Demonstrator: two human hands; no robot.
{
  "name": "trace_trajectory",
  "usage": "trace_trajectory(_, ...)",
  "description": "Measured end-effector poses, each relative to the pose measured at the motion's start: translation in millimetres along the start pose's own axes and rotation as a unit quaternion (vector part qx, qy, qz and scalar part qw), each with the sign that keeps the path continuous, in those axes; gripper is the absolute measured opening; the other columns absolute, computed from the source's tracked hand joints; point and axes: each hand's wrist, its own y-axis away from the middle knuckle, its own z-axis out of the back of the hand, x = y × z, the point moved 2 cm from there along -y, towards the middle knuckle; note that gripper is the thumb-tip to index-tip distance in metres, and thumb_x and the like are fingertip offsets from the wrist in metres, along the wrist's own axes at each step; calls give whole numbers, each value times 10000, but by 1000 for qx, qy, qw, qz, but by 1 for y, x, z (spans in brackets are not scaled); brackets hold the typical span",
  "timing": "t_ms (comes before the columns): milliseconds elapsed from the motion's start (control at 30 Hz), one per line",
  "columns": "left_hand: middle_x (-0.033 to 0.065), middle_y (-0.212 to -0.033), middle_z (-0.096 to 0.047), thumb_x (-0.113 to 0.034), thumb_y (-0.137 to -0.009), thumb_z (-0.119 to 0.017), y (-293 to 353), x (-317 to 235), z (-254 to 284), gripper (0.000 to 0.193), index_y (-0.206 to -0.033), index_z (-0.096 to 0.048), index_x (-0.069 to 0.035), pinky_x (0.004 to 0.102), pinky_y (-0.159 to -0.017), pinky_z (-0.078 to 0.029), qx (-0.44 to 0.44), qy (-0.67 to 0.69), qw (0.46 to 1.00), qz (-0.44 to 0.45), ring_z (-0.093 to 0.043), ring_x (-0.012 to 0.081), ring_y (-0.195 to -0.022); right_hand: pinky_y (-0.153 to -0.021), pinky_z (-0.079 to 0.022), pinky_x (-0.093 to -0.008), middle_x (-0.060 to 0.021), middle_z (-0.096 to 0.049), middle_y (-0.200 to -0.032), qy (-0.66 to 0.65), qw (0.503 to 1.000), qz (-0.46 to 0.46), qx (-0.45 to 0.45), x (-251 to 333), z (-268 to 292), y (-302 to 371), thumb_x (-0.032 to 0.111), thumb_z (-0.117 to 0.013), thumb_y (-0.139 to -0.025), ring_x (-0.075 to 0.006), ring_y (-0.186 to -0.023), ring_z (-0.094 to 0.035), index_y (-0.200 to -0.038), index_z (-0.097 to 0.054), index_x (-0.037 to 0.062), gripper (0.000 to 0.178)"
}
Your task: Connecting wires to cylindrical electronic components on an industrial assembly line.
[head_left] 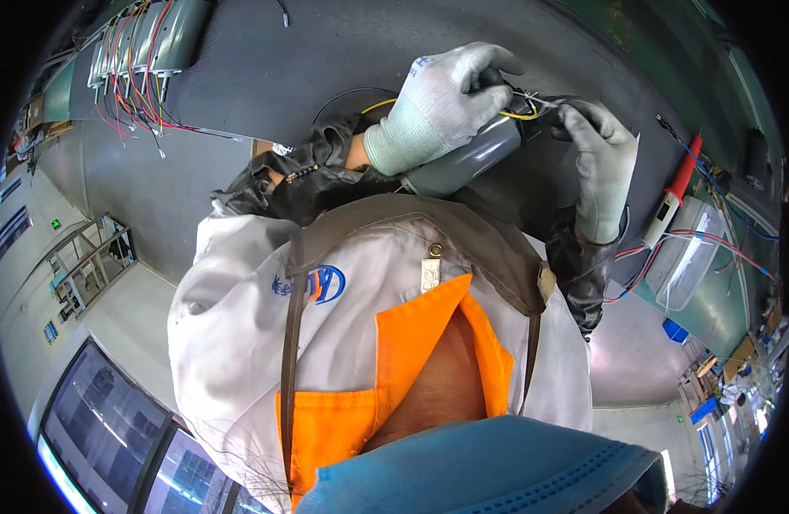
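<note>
Both hands wear light grey knit gloves and meet over a dark grey bench mat [326,60]. My left hand [450,98] is closed over the upper end of a grey cylindrical part [467,158], which lies tilted between the hands. A yellow wire [518,114] and thin pale wire ends stick out beside its fingers. My right hand [601,163] touches the part's far end, its fingertips pinching at those wires. Dark sleeve covers wrap both forearms. The part's far end is hidden behind the hands.
A row of grey units [146,38] with red and yellow wires lies at the mat's upper left. At the right are a red-handled probe [678,187], a clear plastic tray [687,257], red and blue leads [737,248] and a blue box [675,330]. My white and orange jacket fills the lower view.
</note>
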Motion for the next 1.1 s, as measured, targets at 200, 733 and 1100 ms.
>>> trace_trajectory(200, 75, -942, -713, -83, -903, -696, 4, -7, 1, 234, -1135, -703, -50, 290, -766, -563, 2, -52, 999, 4, -692, 138, -827, -470, -341, -189, 28, -619, -694, 6, 997, -28, -78, -23, 2, -41, 78, -703, -934, -11, -523, -462, -954, -726, -30, 113)
trace_trajectory(733, 76, -760, -670, -242, -909, -680, -21, 3, -6, 152, -949, -659, -96, 374, -599, -540, 155, -218, 918, -293, -680, 295, -696, -437, -341, -232, 24, -514, -605, -264, 961, -55, 61, 29, -26, -8, 279, -626, -991, -68, -481, -454, -1035, -645, -18, 301)
trace_trajectory(1100, 63, -620, -563, -141, -769, -665, -26, -17, 1, 299, -1021, -569, -10, 408, -477, -475, 314, -273, 784, -460, -610, 293, -535, -612, -464, -232, -14, -653, -807, -293, 933, 8, 209, 34, -45, -39, 135, -639, -971, -90, -705, -598, -1001, -688, -52, 195)
